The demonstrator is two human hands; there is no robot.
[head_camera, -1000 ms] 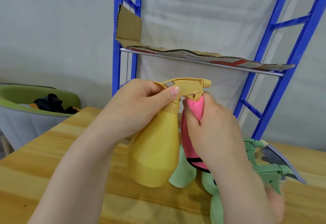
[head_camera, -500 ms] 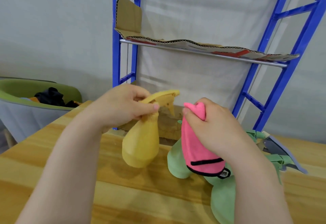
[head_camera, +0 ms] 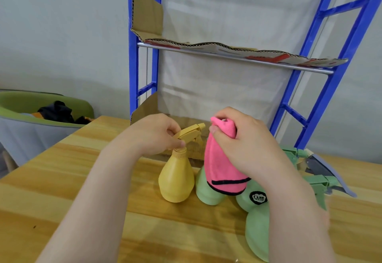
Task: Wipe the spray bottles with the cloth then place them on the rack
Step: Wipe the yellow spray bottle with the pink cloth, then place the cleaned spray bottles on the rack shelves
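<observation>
My left hand [head_camera: 159, 133] grips the trigger head of a yellow spray bottle [head_camera: 176, 178], which hangs tilted just above the wooden table [head_camera: 62, 180]. My right hand [head_camera: 246, 140] is closed on a pink cloth [head_camera: 223, 169] that hangs down beside the bottle, apart from it. Several green spray bottles [head_camera: 208, 190] lie on the table under and right of the cloth. The blue rack [head_camera: 322, 70] stands behind, with a cardboard-lined shelf [head_camera: 227, 47] above and cardboard at its base.
A green chair [head_camera: 26, 105] with dark clothing on it stands at the left beyond the table edge. A grey flat object [head_camera: 328, 171] lies on the right by the green bottles' trigger heads. A grey wall is behind.
The yellow bottle has come down from chest height toward the table and away from me. The pink cloth has left the bottle's nozzle and now hangs apart from it.
</observation>
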